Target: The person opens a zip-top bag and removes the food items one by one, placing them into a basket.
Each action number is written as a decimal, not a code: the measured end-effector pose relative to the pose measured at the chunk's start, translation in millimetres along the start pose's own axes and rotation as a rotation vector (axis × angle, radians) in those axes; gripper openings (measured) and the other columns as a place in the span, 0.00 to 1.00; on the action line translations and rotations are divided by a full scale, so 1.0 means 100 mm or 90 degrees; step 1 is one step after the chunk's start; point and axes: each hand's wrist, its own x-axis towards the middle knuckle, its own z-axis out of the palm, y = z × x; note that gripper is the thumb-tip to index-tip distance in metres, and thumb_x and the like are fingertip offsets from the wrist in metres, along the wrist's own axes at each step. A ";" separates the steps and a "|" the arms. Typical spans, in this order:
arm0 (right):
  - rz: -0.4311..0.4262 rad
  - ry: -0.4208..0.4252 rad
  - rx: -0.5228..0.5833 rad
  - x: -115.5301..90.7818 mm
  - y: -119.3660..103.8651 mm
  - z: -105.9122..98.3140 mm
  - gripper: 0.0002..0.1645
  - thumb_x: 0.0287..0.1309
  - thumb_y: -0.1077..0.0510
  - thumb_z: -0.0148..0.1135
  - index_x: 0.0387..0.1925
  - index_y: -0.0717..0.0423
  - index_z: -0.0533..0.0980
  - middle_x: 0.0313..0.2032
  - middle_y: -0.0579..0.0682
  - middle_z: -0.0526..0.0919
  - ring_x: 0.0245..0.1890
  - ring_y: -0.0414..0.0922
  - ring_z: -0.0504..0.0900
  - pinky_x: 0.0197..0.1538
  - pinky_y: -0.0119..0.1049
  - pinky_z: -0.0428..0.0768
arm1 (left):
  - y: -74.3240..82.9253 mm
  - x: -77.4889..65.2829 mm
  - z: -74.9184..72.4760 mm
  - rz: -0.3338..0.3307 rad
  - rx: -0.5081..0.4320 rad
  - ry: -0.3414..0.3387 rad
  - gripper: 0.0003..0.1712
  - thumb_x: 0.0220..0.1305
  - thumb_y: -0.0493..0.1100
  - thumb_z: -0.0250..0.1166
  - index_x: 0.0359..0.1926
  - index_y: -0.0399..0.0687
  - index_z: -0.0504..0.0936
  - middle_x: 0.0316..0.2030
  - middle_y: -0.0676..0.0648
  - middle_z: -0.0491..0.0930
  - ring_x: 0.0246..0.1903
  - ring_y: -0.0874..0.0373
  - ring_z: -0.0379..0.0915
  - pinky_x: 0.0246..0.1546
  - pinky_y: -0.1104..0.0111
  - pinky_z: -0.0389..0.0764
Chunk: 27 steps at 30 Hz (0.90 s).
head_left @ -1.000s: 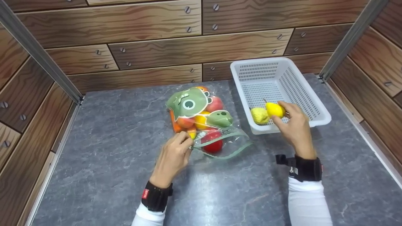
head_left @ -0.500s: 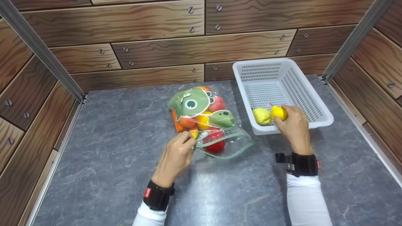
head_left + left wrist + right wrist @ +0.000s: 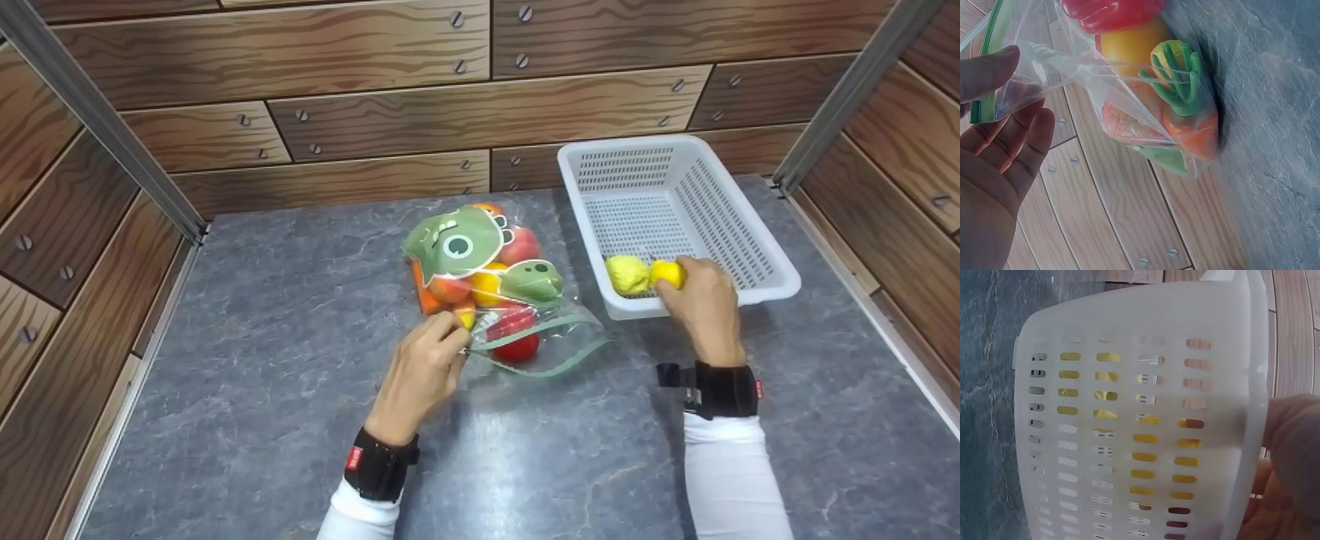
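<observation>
A clear zip bag printed with a green cartoon animal lies mid-table, its green-edged mouth gaping toward me. Inside it are a carrot, a red piece and several orange, yellow and pink play fruits. My left hand pinches the bag's green zip edge between thumb and fingers. Over the near wall of the white basket reaches my right hand, gripping a yellow pear low inside. Beside the pear sits a pale yellow, bumpy fruit. The basket's slotted wall partly hides the right fingers in the right wrist view.
The grey marbled table is bordered by wood-patterned walls at the back and sides. Metal posts stand in the back corners. The basket stands at the right rear, to the right of the bag.
My right hand has lowered the yellow pear deeper into the basket, next to the bumpy fruit. The left hand keeps its pinch on the bag's edge. The whole view has shifted slightly.
</observation>
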 end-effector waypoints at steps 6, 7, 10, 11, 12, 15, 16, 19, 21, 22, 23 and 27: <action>0.006 -0.008 0.004 0.00 -0.01 -0.01 0.26 0.57 0.62 0.61 0.54 0.78 0.77 0.48 0.79 0.79 0.47 0.74 0.78 0.47 0.66 0.76 | 0.01 0.00 -0.01 -0.002 0.001 0.000 0.13 0.52 0.24 0.68 0.31 0.43 0.77 0.35 0.49 0.72 0.33 0.54 0.70 0.34 0.66 0.76; 0.005 -0.009 0.005 0.00 -0.01 -0.01 0.26 0.58 0.61 0.61 0.54 0.78 0.77 0.48 0.79 0.79 0.48 0.74 0.78 0.49 0.67 0.76 | 0.01 0.00 -0.01 -0.002 0.000 0.000 0.13 0.53 0.24 0.68 0.31 0.43 0.77 0.35 0.49 0.72 0.34 0.54 0.70 0.34 0.66 0.76; 0.000 -0.012 0.013 0.00 -0.01 -0.02 0.27 0.58 0.61 0.62 0.55 0.78 0.77 0.51 0.79 0.79 0.52 0.75 0.77 0.56 0.68 0.74 | 0.00 0.00 0.00 -0.001 0.001 0.001 0.12 0.53 0.24 0.69 0.31 0.43 0.78 0.36 0.49 0.72 0.34 0.54 0.71 0.34 0.66 0.76; -0.004 -0.012 0.017 -0.01 -0.02 -0.03 0.27 0.58 0.62 0.62 0.55 0.78 0.77 0.52 0.78 0.79 0.53 0.75 0.77 0.58 0.68 0.74 | 0.00 0.00 0.00 0.000 0.002 0.001 0.12 0.53 0.24 0.69 0.31 0.43 0.78 0.36 0.49 0.72 0.34 0.54 0.71 0.34 0.66 0.76; -0.008 -0.011 0.023 -0.01 -0.03 -0.05 0.27 0.58 0.62 0.62 0.55 0.78 0.77 0.52 0.78 0.79 0.54 0.75 0.77 0.59 0.67 0.74 | 0.00 0.00 0.00 0.000 0.002 0.001 0.12 0.53 0.24 0.69 0.31 0.43 0.78 0.35 0.49 0.72 0.34 0.54 0.71 0.34 0.66 0.76; -0.035 0.008 0.042 -0.03 -0.08 -0.09 0.25 0.59 0.64 0.62 0.55 0.77 0.78 0.52 0.77 0.80 0.52 0.73 0.79 0.58 0.67 0.76 | 0.00 0.00 0.00 0.001 0.005 0.002 0.12 0.53 0.24 0.68 0.31 0.43 0.78 0.35 0.49 0.72 0.33 0.54 0.70 0.33 0.66 0.76; -0.050 0.021 0.051 -0.04 -0.10 -0.11 0.23 0.58 0.65 0.63 0.54 0.76 0.78 0.52 0.76 0.81 0.51 0.73 0.80 0.56 0.66 0.77 | 0.00 0.00 0.00 0.001 0.005 0.001 0.12 0.53 0.24 0.68 0.31 0.44 0.78 0.35 0.49 0.72 0.33 0.54 0.70 0.33 0.66 0.75; -0.114 0.067 0.086 -0.09 -0.20 -0.15 0.19 0.56 0.69 0.64 0.50 0.73 0.81 0.49 0.72 0.84 0.44 0.69 0.84 0.50 0.60 0.82 | 0.01 0.00 0.00 -0.002 0.006 -0.002 0.12 0.54 0.24 0.68 0.31 0.44 0.77 0.35 0.49 0.71 0.33 0.54 0.69 0.33 0.66 0.75; -0.168 0.090 0.114 -0.13 -0.28 -0.17 0.17 0.54 0.71 0.66 0.48 0.72 0.83 0.47 0.69 0.86 0.41 0.65 0.86 0.49 0.44 0.85 | 0.01 0.00 -0.01 -0.003 0.007 -0.005 0.12 0.54 0.25 0.68 0.31 0.44 0.77 0.35 0.49 0.71 0.32 0.54 0.69 0.33 0.66 0.75; -0.195 0.094 0.129 -0.15 -0.32 -0.17 0.17 0.54 0.72 0.66 0.47 0.71 0.83 0.46 0.67 0.86 0.40 0.64 0.86 0.49 0.36 0.84 | 0.01 0.00 -0.01 -0.003 0.008 -0.004 0.12 0.53 0.24 0.69 0.31 0.44 0.77 0.35 0.49 0.71 0.32 0.54 0.69 0.33 0.66 0.75; -0.220 0.092 0.142 -0.19 -0.37 -0.18 0.16 0.53 0.73 0.67 0.46 0.70 0.84 0.45 0.66 0.87 0.40 0.62 0.87 0.50 0.28 0.82 | 0.00 0.00 -0.01 -0.004 0.009 -0.005 0.13 0.53 0.24 0.69 0.32 0.44 0.77 0.35 0.49 0.71 0.33 0.54 0.69 0.33 0.66 0.75; -0.302 0.022 0.168 -0.33 -0.59 -0.22 0.15 0.53 0.74 0.70 0.44 0.68 0.85 0.44 0.61 0.89 0.43 0.57 0.88 0.55 0.21 0.78 | 0.00 0.00 -0.01 -0.009 0.009 -0.010 0.12 0.53 0.24 0.68 0.33 0.43 0.79 0.36 0.49 0.72 0.33 0.54 0.70 0.33 0.66 0.76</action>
